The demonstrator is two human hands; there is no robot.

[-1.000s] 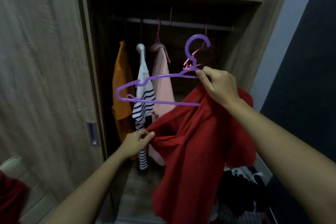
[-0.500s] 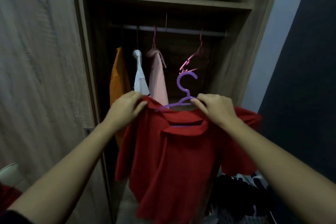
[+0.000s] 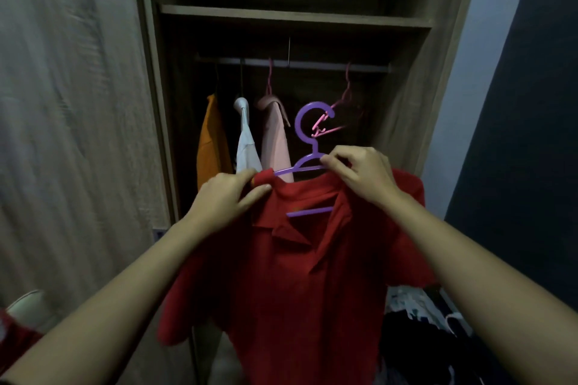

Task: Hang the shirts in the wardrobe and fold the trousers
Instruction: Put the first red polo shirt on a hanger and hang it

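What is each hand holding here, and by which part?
The left hand pinches the red shirt at its shoulder, over one arm end of the purple hanger. The right hand pinches the hanger's other arm beside its neck.

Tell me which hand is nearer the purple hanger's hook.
Right. The right hand pinches the hanger just below the hook; the left hand holds the red shirt at its arm tip.

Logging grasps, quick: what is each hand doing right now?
Left hand: closed, pinching the red shirt at its shoulder, over one end of the purple hanger.
Right hand: closed, gripping the purple hanger beside its neck.
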